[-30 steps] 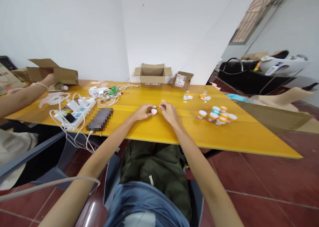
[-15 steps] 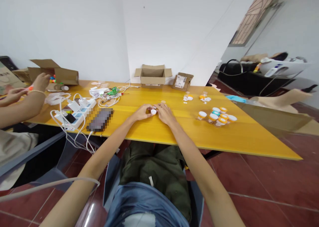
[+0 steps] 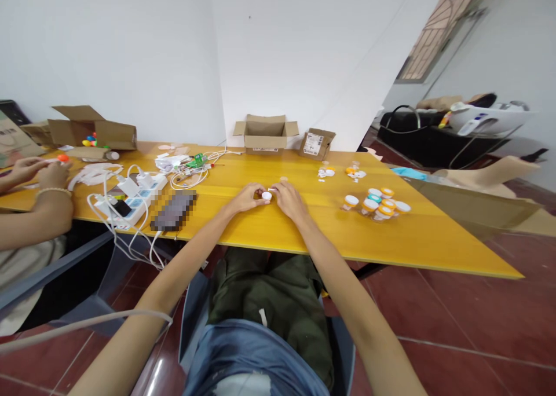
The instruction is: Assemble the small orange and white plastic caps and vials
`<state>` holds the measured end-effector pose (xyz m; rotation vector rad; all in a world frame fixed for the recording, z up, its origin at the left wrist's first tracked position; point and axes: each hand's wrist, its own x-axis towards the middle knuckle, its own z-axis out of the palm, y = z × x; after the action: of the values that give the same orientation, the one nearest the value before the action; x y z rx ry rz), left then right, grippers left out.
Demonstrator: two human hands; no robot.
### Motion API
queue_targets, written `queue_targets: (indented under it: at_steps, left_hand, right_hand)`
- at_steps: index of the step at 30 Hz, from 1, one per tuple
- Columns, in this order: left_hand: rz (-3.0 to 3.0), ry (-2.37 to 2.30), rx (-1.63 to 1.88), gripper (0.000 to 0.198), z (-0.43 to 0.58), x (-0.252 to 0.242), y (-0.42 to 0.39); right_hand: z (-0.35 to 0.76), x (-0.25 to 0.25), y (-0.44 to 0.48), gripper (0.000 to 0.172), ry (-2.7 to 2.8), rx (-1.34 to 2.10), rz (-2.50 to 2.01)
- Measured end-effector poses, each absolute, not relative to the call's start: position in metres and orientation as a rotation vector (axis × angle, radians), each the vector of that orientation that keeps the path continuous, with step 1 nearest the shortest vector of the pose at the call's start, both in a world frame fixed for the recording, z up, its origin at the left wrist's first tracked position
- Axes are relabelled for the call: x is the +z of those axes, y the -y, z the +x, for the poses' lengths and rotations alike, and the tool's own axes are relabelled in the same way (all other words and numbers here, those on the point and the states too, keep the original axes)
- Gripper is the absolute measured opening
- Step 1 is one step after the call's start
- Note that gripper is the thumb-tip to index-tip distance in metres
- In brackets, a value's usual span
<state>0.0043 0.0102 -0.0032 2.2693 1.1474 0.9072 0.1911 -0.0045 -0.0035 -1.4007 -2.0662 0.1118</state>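
Observation:
My left hand [image 3: 248, 198] is closed in a pinch on a small round white cap [image 3: 266, 195], held just above the table in front of me. Close beside it, my right hand [image 3: 287, 200] bends its fingers together at a small white piece [image 3: 270, 189], too small to name. Beyond my fingers a pale round disc [image 3: 284, 179] lies flat on the wood. To the right stands a cluster of clear jars with orange, white and teal lids [image 3: 384, 211], and one white-lidded jar [image 3: 350, 202] sits a little apart from it.
Small white and orange parts lie in two piles [image 3: 328, 172] [image 3: 356, 173] toward the back right. Two cardboard boxes [image 3: 266, 143] [image 3: 318, 143] stand by the wall. A phone [image 3: 174, 211], a power strip [image 3: 139, 202] and cables spread to the left, near a co-worker's hands [image 3: 52, 176].
My right fingers have drawn slightly back from the white cap, and a small white piece now shows at their tips. At the left, the co-worker's raised hand has come down to the table.

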Motion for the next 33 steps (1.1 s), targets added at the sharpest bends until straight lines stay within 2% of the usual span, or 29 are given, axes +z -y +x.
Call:
queue_targets:
  at_steps: [8, 13, 33]
  left_hand:
    - [2.316, -1.159, 0.876, 0.022, 0.006, 0.000, -0.009]
    - [2.327, -1.160, 0.861, 0.020, 0.006, 0.001, -0.008]
    - [2.372, -1.129, 0.852, 0.018, 0.006, 0.003, -0.007]
  right_hand:
    - [0.193, -0.005, -0.001, 0.024, 1.884, 0.244, -1.077]
    - [0.190, -0.003, 0.005, 0.018, 1.932, 0.304, -1.049]
    - [0.188, 0.002, 0.012, 0.026, 2.067, 0.235, -1.028]
